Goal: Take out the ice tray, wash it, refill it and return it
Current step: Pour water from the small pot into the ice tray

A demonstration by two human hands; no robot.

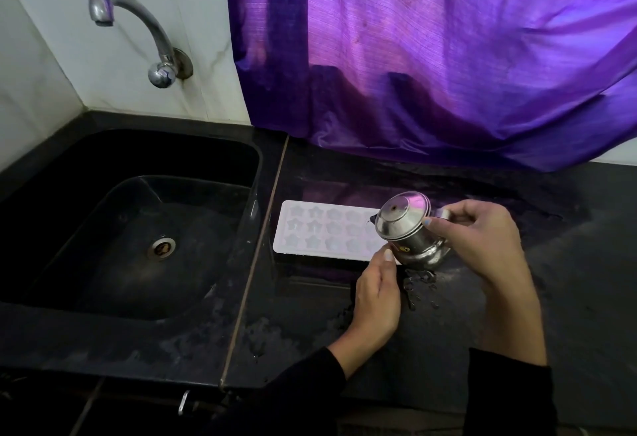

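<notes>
Right hand (479, 239) grips the tilted steel kettle (408, 230) by its handle; left hand (377, 292) steadies its base, refilling the star-mould ice tray (327, 230) (sink (256, 160) at nine o'clock); returning it remains.

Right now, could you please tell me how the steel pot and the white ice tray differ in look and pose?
The small shiny steel lidded pot is round and metallic; the white plastic ice tray with star-shaped cells is flat, rectangular and matte. The pot is tilted towards the tray, held off the black counter by the right hand, with the left hand at its base; the tray lies flat on the counter. Both are right of the black sink.
</notes>
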